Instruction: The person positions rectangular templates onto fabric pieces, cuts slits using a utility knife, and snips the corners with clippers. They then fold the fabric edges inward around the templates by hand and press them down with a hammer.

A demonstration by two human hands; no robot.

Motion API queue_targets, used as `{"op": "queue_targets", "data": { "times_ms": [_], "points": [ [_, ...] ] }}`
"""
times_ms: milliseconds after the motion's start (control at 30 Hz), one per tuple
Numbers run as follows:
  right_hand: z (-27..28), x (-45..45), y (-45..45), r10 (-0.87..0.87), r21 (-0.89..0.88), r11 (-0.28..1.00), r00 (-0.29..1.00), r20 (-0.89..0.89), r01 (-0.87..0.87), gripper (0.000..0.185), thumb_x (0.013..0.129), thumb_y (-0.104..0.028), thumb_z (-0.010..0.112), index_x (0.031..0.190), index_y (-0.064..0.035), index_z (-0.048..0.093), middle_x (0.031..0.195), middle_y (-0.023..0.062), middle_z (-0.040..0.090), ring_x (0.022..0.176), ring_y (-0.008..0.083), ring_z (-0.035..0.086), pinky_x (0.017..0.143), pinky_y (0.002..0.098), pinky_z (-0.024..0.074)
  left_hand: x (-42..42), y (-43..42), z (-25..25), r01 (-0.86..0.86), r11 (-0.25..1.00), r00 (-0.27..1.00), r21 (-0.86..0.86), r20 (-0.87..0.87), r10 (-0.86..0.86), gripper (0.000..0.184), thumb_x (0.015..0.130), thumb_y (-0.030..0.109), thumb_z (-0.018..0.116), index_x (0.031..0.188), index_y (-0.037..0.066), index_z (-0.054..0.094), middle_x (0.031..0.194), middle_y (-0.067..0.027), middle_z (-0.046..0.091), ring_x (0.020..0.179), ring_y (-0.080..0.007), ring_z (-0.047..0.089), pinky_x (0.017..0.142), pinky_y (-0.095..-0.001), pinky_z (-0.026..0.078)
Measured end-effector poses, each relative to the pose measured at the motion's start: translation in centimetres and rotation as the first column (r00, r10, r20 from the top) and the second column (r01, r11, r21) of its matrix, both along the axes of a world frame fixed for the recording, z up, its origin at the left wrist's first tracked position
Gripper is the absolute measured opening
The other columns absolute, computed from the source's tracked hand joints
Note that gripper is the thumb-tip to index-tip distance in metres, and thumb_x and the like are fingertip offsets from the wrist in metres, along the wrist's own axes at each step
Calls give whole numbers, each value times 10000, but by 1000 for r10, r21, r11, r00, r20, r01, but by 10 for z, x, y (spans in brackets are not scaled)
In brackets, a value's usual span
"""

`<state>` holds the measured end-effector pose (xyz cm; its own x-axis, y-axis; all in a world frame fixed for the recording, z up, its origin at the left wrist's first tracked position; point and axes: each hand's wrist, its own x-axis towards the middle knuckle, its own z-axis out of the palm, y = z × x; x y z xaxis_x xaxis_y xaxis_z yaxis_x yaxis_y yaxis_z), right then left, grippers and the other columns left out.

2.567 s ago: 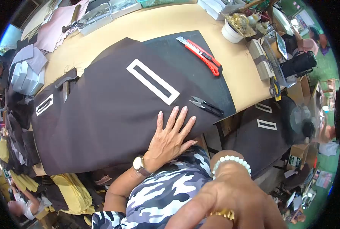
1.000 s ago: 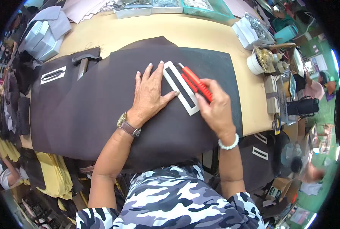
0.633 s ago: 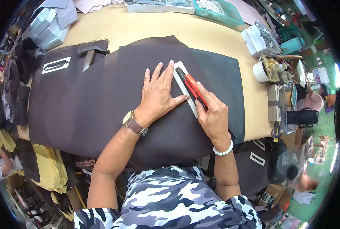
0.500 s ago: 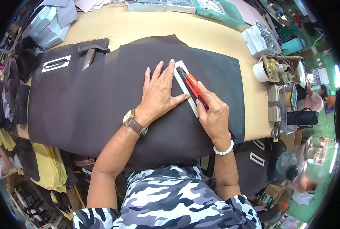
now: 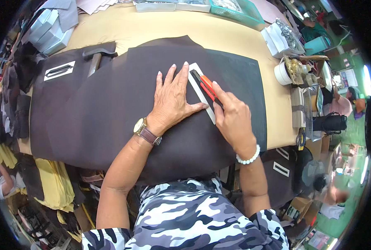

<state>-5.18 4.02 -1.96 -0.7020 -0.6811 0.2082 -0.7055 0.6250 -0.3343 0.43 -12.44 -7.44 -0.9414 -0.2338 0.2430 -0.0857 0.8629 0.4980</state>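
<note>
My left hand (image 5: pixel 171 96) lies flat with fingers spread on a large dark brown sheet (image 5: pixel 94 112) that looks like leather or fabric. Its thumb and index finger press along a white rectangular frame (image 5: pixel 210 114), whose narrow slot shows dark inside. In my right hand (image 5: pixel 233 118) is a red utility knife (image 5: pixel 208 86), its black-tipped end pointing away from me over the frame's far end. Whether the blade touches the sheet cannot be made out. Under the sheet's right side sits a dark green cutting mat (image 5: pixel 245 91).
A hammer (image 5: pixel 95 62) and a second white frame (image 5: pixel 59 71) rest on the sheet at the left. Along the far edge stand a teal basket (image 5: pixel 252 20) and white trays. A white tub (image 5: pixel 282 74) and boxes line the right edge. Yellow cloth (image 5: pixel 54 183) hangs at lower left.
My right hand has turned a little, and its wrist has swung right. The knife has shifted slightly left and up in view. My left hand stays on the frame.
</note>
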Motion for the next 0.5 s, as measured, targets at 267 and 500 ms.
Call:
{"op": "queue_targets", "data": {
  "times_ms": [267, 500],
  "points": [
    [67, -20, -44, 292, 452, 874, 938, -187, -182, 135, 796, -77, 574, 887, -32, 663, 809, 151, 664, 754, 287, 678, 648, 366, 548, -1, 2, 0, 2, 1000, 1000, -30, -3, -2, 1105, 628, 624, 725, 1405, -18, 275, 1421, -200, 358, 1344, -356, 287, 1102, -537, 167],
    [70, -38, -50, 405, 498, 823, 897, -179, -273, 194, 797, -98, 584, 959, -77, 688, 756, 160, 658, 727, 297, 661, 667, 378, 543, -2, 2, 0, 4, 1000, 1000, 1, 0, -4, 1118, 614, 616, 735, 1401, -32, 277, 1418, -209, 358, 1347, -348, 284, 1108, -529, 154]
  ]
}}
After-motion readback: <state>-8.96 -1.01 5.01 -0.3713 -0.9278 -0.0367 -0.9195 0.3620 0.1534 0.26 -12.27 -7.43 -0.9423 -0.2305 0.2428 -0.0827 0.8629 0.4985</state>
